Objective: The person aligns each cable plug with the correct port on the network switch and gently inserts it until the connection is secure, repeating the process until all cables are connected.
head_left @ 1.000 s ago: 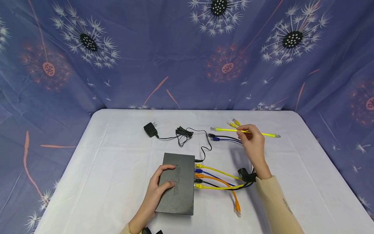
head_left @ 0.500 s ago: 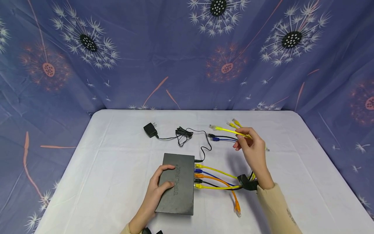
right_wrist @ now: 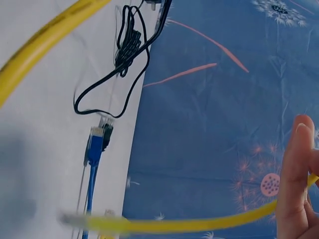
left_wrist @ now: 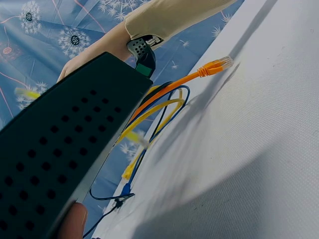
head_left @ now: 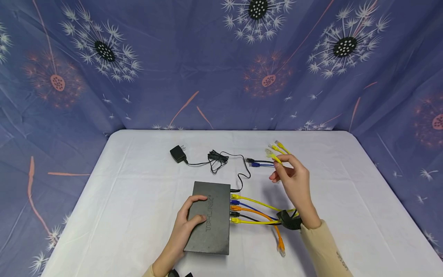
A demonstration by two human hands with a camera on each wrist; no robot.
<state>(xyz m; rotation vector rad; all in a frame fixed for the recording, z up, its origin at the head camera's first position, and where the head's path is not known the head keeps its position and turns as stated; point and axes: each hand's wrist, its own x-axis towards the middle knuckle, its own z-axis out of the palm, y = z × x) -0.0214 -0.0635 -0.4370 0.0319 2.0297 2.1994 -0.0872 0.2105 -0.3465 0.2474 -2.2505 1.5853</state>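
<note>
My left hand (head_left: 185, 225) grips a black TP-LINK network switch (head_left: 216, 234), thumb and a finger across its top. Its vented side (left_wrist: 60, 132) fills much of the left wrist view. Several network cables are plugged along its right side, among them a yellow one (head_left: 259, 202), a blue one (head_left: 239, 202) and an orange one (head_left: 257, 211). Behind and right of the switch, my right hand (head_left: 297, 179) pinches a short yellow network cable (head_left: 275, 156) between thumb and fingers. One clear plug points away to the left; in the right wrist view, the yellow cable (right_wrist: 199, 225) stretches out blurred from the fingers.
A black power adapter (head_left: 178, 154) lies at the back, its bundled cord (head_left: 218, 156) running to the switch. Loose plug ends, yellow (head_left: 282, 146), blue (head_left: 256, 164) and orange (head_left: 281, 244), lie on the white table (head_left: 138, 200). A patterned blue curtain (head_left: 214, 77) hangs behind.
My right hand has come slightly nearer and left. The pinched yellow cable has turned from lying crosswise, its far-right plug swinging down out of sight. My left hand and the switch stay put.
</note>
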